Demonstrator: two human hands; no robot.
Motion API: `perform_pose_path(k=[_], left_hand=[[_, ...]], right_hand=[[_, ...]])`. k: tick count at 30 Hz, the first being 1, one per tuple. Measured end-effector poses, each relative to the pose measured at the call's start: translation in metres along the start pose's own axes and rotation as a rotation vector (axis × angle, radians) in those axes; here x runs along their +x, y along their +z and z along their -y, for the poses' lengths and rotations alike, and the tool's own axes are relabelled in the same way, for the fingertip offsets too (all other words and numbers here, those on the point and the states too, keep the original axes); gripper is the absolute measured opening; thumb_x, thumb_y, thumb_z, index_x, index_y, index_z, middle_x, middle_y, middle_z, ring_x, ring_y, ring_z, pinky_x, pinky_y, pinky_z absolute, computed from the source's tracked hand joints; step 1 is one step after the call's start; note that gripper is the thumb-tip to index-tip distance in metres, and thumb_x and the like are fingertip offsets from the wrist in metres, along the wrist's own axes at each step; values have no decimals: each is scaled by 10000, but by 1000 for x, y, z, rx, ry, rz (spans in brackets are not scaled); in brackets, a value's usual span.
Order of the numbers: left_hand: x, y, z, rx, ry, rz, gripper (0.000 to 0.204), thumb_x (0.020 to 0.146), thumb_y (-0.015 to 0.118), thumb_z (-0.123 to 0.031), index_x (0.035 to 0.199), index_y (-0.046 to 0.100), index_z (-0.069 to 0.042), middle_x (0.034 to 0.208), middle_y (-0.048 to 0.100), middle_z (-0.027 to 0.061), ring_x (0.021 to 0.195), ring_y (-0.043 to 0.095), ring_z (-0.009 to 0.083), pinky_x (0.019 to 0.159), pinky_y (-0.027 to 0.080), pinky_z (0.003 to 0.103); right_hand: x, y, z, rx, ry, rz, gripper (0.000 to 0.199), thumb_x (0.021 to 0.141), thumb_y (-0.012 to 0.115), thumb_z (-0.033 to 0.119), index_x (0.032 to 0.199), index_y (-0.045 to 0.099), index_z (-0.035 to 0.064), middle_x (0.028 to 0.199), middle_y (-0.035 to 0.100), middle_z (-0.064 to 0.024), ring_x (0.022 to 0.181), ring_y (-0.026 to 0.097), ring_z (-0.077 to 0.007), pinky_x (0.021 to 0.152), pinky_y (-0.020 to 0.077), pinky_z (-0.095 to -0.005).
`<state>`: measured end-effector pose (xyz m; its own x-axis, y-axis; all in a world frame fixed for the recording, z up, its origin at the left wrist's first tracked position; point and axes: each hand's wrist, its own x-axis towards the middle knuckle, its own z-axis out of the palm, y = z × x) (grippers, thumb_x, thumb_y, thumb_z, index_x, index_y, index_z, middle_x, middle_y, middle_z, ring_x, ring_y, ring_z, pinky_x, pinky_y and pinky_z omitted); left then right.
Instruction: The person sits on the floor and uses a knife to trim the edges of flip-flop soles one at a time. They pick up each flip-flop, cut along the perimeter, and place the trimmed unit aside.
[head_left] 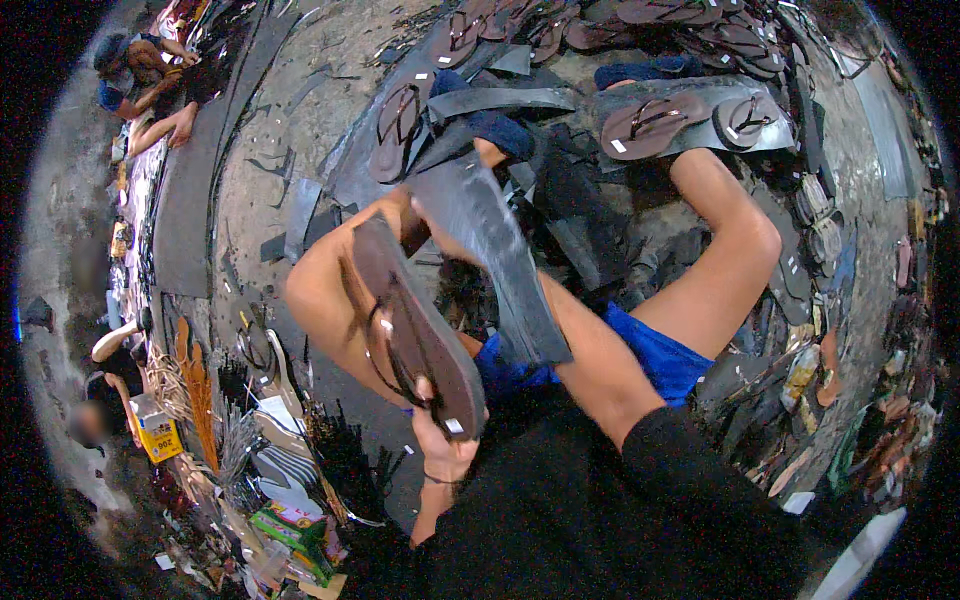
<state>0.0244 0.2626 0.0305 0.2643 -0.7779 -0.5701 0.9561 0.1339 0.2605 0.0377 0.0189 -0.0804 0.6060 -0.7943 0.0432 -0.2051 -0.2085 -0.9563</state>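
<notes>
My left hand (446, 455) grips a brown flip-flop (442, 352) by its lower end, the thumb pressed on the top beside the dark straps. The flip-flop is tilted lengthwise over my bent left leg. My right forearm reaches up across my lap, and my right hand (438, 232) is mostly hidden behind a long black rubber strip (490, 240). Its fingers appear curled at the strip's upper left edge, holding it. The strip slants down to the right, beside the flip-flop.
Brown flip-flops lie ahead, one (398, 130) at left and a pair on a rubber sheet (705, 100) at right. Black rubber offcuts (575, 250) fill the floor between my legs. Tools, cords and a yellow box (158, 440) clutter the left. Another person (150, 75) sits far left.
</notes>
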Motion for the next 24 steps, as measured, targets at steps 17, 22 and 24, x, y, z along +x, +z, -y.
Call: perform_pose_path(k=[17, 22, 24], left_hand=[[76, 97, -84, 973, 369, 25, 279, 950, 548, -225, 1089, 609, 9, 984, 644, 26, 877, 588, 100, 790, 470, 234], [38, 113, -115, 1065, 328, -55, 321, 973, 497, -274, 1086, 607, 5, 993, 647, 25, 858, 591, 87, 777, 471, 231], [24, 107, -111, 1070, 319, -117, 329, 978, 485, -278, 1101, 599, 6, 1009, 641, 20, 876, 582, 81, 797, 462, 228]], right_hand=[[-112, -118, 125, 236, 113, -214, 287, 919, 546, 122, 1186, 555, 17, 1051, 665, -119, 810, 622, -150, 757, 497, -281], [-186, -136, 104, -148, -60, 49, 358, 753, 704, 80, 1105, 640, 69, 899, 663, -111, 716, 621, -220, 637, 498, -313], [-204, -130, 102, -59, -96, 113, 272, 776, 662, 55, 1044, 644, 12, 847, 648, -126, 664, 592, -212, 608, 472, -291]])
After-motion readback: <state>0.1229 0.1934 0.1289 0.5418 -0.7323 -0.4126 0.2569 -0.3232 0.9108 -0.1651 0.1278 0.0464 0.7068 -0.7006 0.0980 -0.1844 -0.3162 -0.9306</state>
